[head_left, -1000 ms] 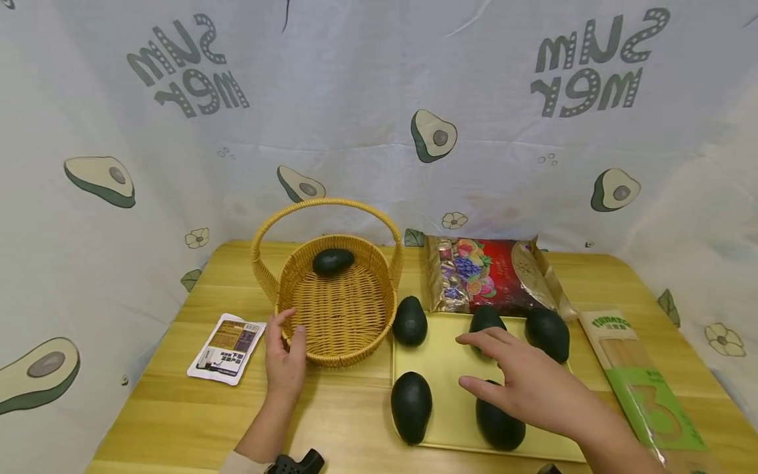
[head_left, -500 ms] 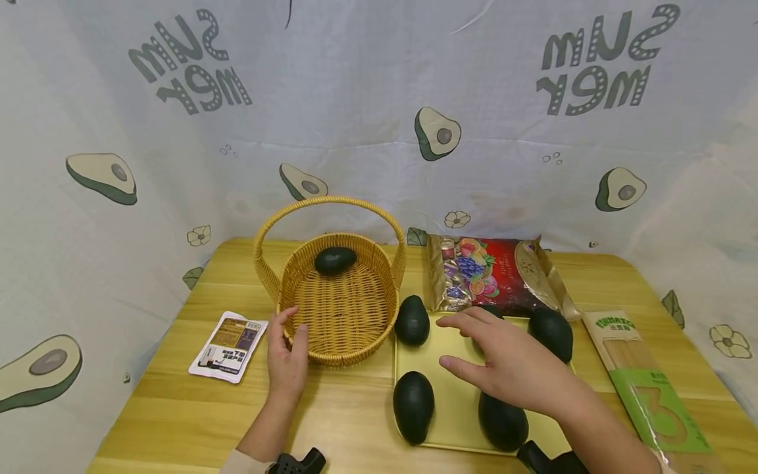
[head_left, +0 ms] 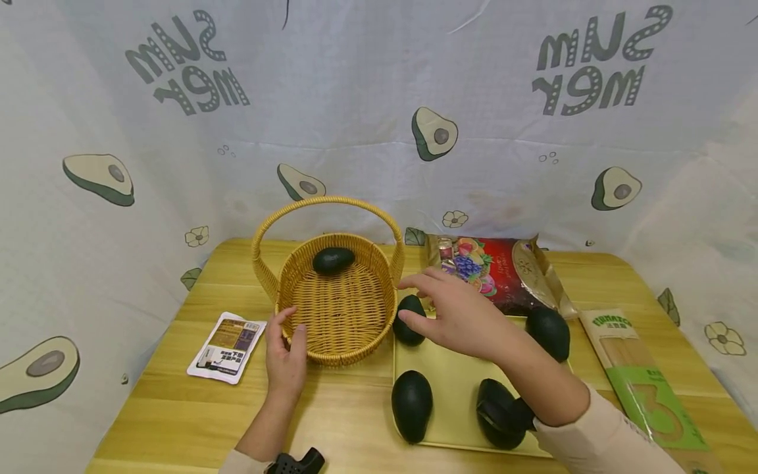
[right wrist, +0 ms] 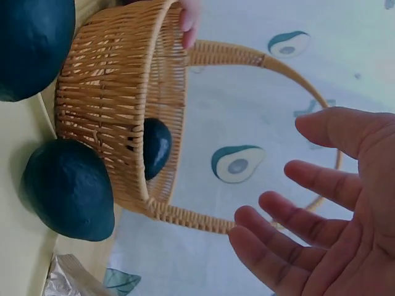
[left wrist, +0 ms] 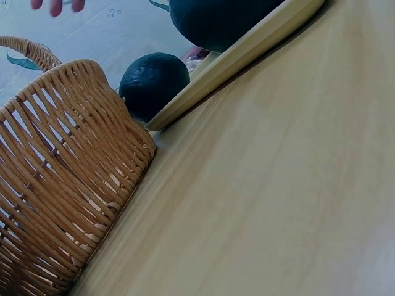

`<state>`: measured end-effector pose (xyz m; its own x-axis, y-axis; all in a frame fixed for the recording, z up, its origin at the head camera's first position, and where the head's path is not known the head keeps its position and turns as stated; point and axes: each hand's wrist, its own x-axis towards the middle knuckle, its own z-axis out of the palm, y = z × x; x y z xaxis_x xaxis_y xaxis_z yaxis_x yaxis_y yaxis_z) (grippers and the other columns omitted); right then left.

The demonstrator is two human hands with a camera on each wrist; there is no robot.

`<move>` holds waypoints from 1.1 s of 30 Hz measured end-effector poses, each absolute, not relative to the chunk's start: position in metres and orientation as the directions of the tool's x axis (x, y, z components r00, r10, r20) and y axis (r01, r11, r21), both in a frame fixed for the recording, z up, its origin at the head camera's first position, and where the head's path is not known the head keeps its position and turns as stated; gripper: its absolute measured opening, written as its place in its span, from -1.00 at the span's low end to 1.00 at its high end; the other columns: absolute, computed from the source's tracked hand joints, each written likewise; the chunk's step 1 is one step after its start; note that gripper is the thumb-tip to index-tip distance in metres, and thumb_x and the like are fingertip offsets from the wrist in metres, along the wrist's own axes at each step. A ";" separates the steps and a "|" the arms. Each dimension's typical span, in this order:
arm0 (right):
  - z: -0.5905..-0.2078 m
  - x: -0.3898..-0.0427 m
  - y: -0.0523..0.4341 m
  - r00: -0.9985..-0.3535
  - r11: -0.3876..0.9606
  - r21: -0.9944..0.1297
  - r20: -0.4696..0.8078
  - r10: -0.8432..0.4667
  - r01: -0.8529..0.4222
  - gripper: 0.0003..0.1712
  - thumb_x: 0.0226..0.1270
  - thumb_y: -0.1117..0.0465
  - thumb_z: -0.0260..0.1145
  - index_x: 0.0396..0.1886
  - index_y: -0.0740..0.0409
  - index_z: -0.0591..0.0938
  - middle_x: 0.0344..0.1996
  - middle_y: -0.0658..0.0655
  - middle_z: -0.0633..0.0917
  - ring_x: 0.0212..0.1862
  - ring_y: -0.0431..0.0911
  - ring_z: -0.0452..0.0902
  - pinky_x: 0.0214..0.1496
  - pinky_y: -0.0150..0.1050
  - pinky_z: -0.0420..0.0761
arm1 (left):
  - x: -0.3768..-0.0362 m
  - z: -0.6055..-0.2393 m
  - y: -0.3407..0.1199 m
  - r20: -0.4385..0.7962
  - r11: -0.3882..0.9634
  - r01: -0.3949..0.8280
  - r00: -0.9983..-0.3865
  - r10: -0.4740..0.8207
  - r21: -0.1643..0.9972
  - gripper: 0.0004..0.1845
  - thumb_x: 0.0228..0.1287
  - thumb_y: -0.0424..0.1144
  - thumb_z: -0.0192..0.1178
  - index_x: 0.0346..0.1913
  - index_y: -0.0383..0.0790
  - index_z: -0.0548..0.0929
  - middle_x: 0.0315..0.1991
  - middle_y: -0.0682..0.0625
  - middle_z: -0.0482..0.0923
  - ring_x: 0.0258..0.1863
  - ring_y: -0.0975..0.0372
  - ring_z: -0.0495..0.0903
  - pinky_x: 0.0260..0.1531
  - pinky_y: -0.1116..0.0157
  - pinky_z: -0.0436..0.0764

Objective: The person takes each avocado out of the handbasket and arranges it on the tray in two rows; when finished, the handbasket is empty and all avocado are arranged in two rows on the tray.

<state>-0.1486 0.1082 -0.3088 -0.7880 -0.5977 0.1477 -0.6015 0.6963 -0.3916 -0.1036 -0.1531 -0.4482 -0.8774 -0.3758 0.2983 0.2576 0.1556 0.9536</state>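
Right hand (head_left: 458, 316) moved left over avocado (head_left: 408, 320), fingers spread | left hand (head_left: 285, 355) grips basket (head_left: 337, 309) rim

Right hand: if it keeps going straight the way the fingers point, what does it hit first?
Probably the avocado at the tray's far left corner: the open right hand hovers beside it, fingers pointing left. Just beyond stands the basket. Height is unclear, so it may pass over the fruit.
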 end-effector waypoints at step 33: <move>-0.372 -0.243 -0.016 -0.846 0.691 -0.518 0.137 -0.515 -0.505 -0.43 0.21 -0.09 0.24 0.21 -0.11 0.42 0.18 0.02 0.36 0.10 -0.09 0.38 0.08 -0.14 0.42 | -0.107 -0.449 -0.153 0.355 0.178 0.309 -0.856 -0.375 0.934 -0.67 0.28 -0.50 -0.01 0.10 -0.37 0.40 0.08 -0.25 0.28 0.14 -0.06 0.23 0.10 -0.02 0.20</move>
